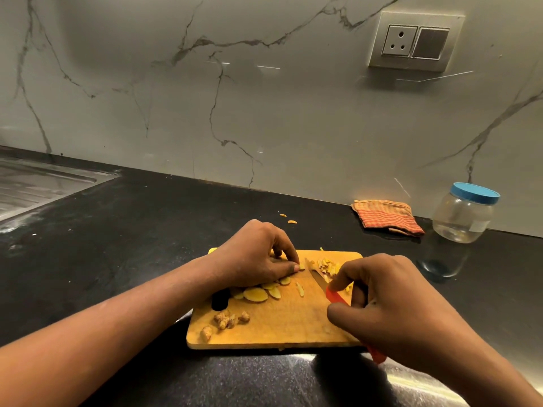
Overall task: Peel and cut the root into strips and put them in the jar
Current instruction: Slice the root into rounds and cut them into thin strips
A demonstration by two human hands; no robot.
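A wooden cutting board (282, 327) lies on the black counter. Yellow root slices (256, 294) lie at its left middle, and a pile of cut strips (328, 267) sits at its far right. My left hand (258, 259) pinches a small piece of root against the board with its fingertips. My right hand (390, 301) grips a red-handled knife (318, 282), its blade lying on the board between the slices and the strips. Peel scraps (224, 320) lie at the board's near left. A clear jar with a blue lid (464, 214) stands at the right, lid on.
A folded orange checked cloth (386, 217) lies by the wall, left of the jar. Two small root bits (288, 218) sit on the counter beyond the board. A steel sink drainer (38, 183) is at the far left. A wall socket (415, 42) is above.
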